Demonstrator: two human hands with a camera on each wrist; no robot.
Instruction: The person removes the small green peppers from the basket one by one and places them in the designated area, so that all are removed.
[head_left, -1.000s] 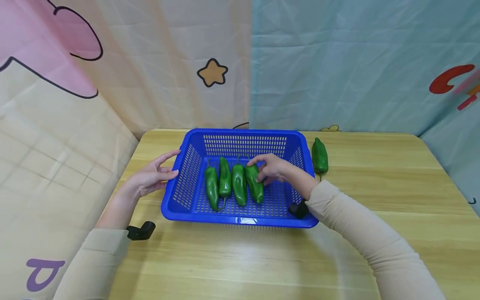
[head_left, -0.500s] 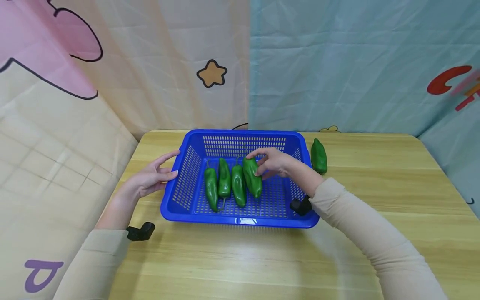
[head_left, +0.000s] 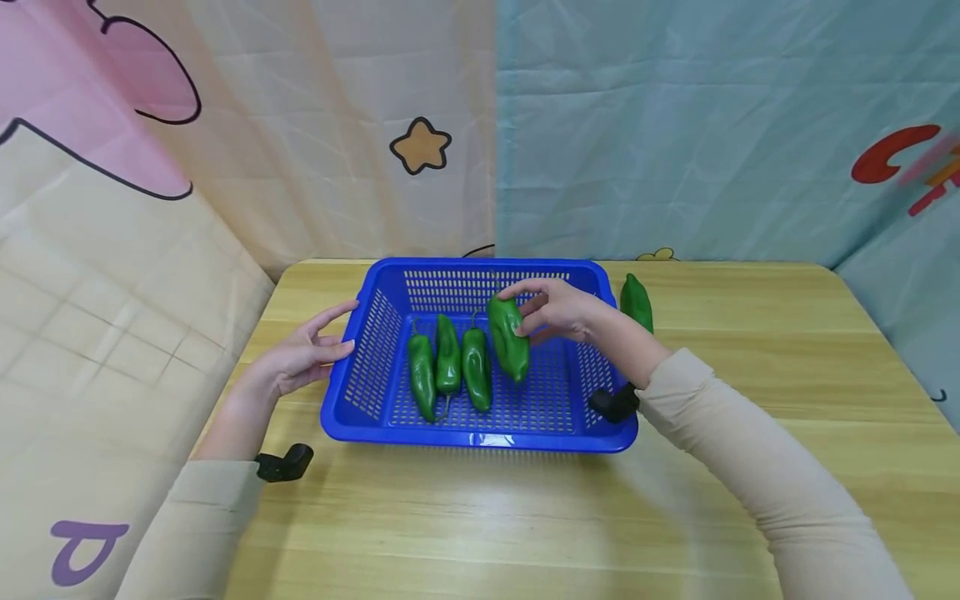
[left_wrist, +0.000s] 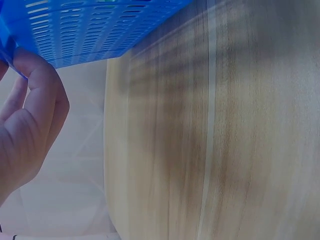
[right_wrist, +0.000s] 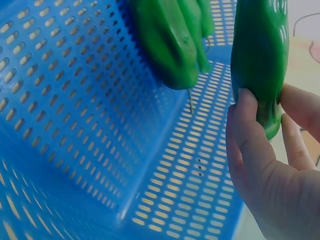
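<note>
My right hand (head_left: 558,312) pinches a long green pepper (head_left: 510,343) between thumb and fingers, raised above the basket floor. The right wrist view shows this pepper (right_wrist: 260,55) upright, fingertips around its lower end. Three more green peppers lie side by side in the blue plastic basket (head_left: 480,443): one on the left (head_left: 422,379), one in the middle (head_left: 448,358) and one on the right (head_left: 476,371). My left hand (head_left: 303,354) holds the basket's left rim; in the left wrist view its fingers (left_wrist: 42,90) bend at the blue edge.
Another green pepper (head_left: 636,302) lies on the wooden table (head_left: 420,517) outside the basket at the right, its lower end hidden by my right arm. Printed curtains (head_left: 637,133) hang behind and beside the table. A black wrist camera (head_left: 285,462) sits at my left cuff.
My right hand has lifted the rightmost pepper off the basket floor and moved it up and slightly to the right. The left hand has stayed at the rim.
</note>
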